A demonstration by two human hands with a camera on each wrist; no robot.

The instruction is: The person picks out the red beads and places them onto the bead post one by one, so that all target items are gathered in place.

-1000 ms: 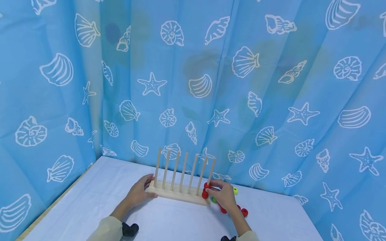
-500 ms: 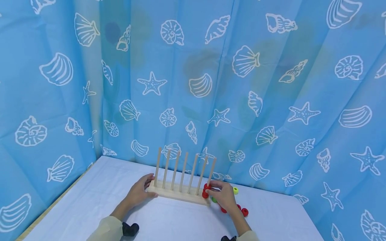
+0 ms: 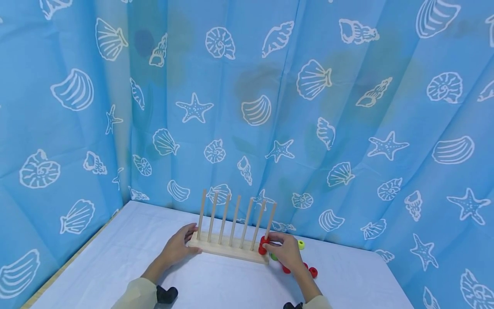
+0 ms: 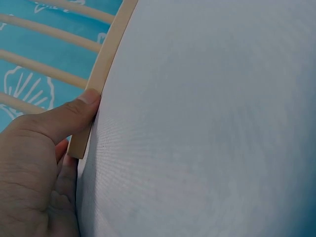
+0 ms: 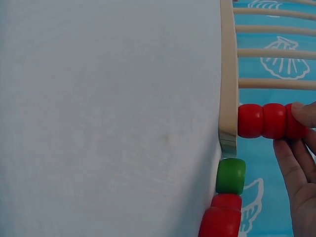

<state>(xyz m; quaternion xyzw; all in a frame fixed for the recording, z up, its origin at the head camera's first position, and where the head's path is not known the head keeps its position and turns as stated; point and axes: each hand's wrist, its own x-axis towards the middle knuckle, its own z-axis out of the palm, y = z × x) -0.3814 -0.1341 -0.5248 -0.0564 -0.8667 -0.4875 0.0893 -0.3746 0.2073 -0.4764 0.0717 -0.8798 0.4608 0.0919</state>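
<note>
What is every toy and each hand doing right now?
wooden peg rack: upright on the table, seven pegs.
red beads on the end peg: three stacked at the bottom of the rightmost peg.
right hand: fingertips pinch the top red bead.
left hand: holds the rack's left end, thumb on its edge.
green bead: loose on the table beside the rack's end.
loose red beads: lying on the table.
yellow-green bead: lying loose.

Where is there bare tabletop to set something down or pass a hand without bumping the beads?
Free: the white table left of the left hand, and the strip in front of the peg rack, between the forearms. Also the far right, past the loose red bead. Crowded: the rack's right end, where the right hand, stacked red beads, green bead and yellow bead cluster.
</note>
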